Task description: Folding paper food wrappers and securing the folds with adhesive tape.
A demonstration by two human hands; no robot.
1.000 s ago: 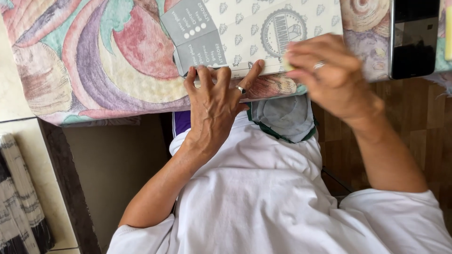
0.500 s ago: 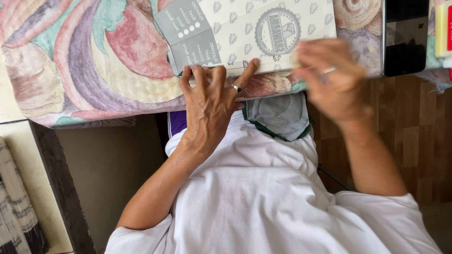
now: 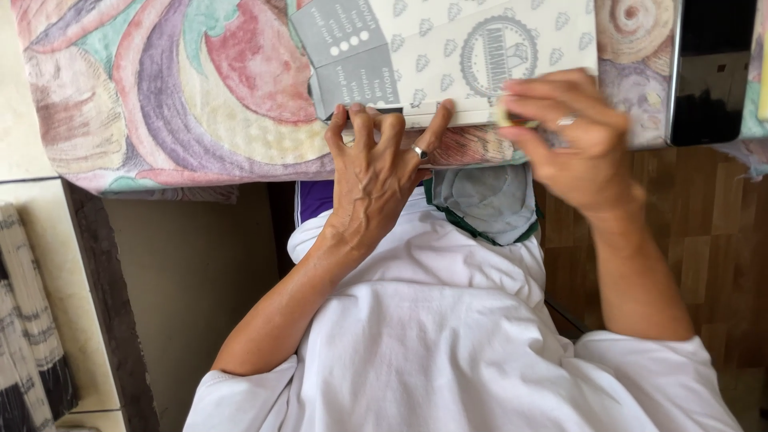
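Note:
A flat white box (image 3: 480,48) with a small leaf pattern, a round grey emblem and a grey band (image 3: 352,56) lies on a table under a swirly pastel cloth (image 3: 160,88). My left hand (image 3: 372,176), with a ring on one finger, has its fingers spread. Its fingertips press on the box's near edge below the grey band. My right hand (image 3: 572,136), also ringed, is curled at the box's near right edge, pinching a small pale yellow piece (image 3: 506,118). I cannot tell what the piece is.
A black phone (image 3: 708,72) lies on the cloth right of the box. Below are my white shirt (image 3: 448,344) and a grey-green garment (image 3: 488,200). Wooden flooring (image 3: 720,232) is at the right, pale tiles and a striped rug (image 3: 32,320) at the left.
My right hand shifted quickly along the box's near right edge and now pinches there. My left hand has stayed pressed on the box. The view moved slightly.

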